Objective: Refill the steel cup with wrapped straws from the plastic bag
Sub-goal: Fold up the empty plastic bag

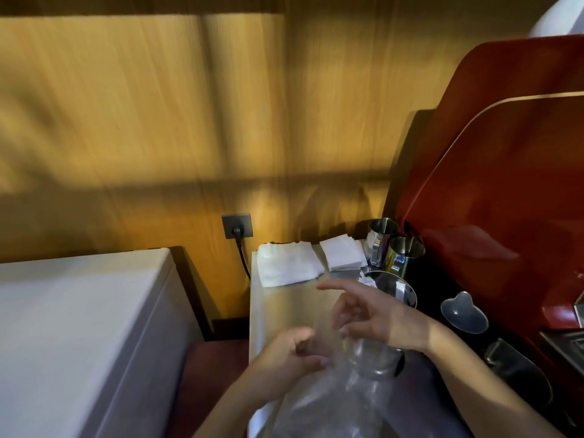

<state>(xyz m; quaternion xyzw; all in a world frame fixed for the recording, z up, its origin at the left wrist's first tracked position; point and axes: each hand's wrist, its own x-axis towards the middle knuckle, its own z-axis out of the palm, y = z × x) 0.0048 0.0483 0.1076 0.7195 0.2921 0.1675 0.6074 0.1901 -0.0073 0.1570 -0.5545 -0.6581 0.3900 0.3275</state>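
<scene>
Now | left hand (pixel 294 350) pinches plastic bag (pixel 319 403) | right hand (pixel 373 314) spread above it

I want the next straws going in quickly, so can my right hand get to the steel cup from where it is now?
Probably yes. The right hand hovers open just in front of the steel cup, with nothing between them.

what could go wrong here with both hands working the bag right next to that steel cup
1. The steel cup stands close behind the right hand; a careless move might tip it toward the smaller steel cups.
2. The plastic bag hangs over the near counter edge, held loosely by the left hand, so it may slide off and spill.
3. The picture is blurred, suggesting fast movement, which makes a fumble likelier.
</scene>
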